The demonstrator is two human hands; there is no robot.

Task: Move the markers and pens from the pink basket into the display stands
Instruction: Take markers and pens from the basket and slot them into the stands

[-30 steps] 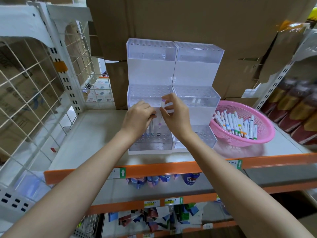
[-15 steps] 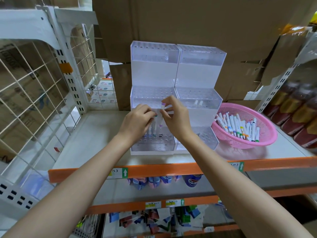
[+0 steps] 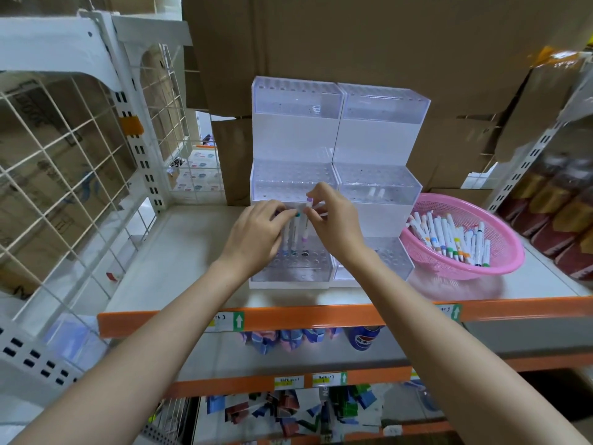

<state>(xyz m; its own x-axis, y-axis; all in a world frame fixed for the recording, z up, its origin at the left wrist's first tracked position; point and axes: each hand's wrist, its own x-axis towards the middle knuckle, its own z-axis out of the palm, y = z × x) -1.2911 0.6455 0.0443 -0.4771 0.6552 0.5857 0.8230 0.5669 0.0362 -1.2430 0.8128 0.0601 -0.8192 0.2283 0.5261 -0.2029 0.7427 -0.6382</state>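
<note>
Right hand point(image 3: 333, 220): purple-capped marker point(image 3: 306, 221) is pinched, upright at the display stand point(image 3: 288, 273).
Left hand point(image 3: 256, 236): teal-capped marker point(image 3: 295, 231) is gripped.

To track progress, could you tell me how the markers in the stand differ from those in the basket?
Stand markers are upright, few, held by left hand and right hand; basket markers lie heaped, many, untouched. Both: white barrels, coloured caps.

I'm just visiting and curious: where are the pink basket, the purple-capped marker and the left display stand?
pink basket point(image 3: 503, 248): head view, bare mesh wall.
purple-capped marker point(image 3: 305, 231): head view, white barrel below the cap.
left display stand point(image 3: 292, 139): head view, white panel under its top tier.
</note>
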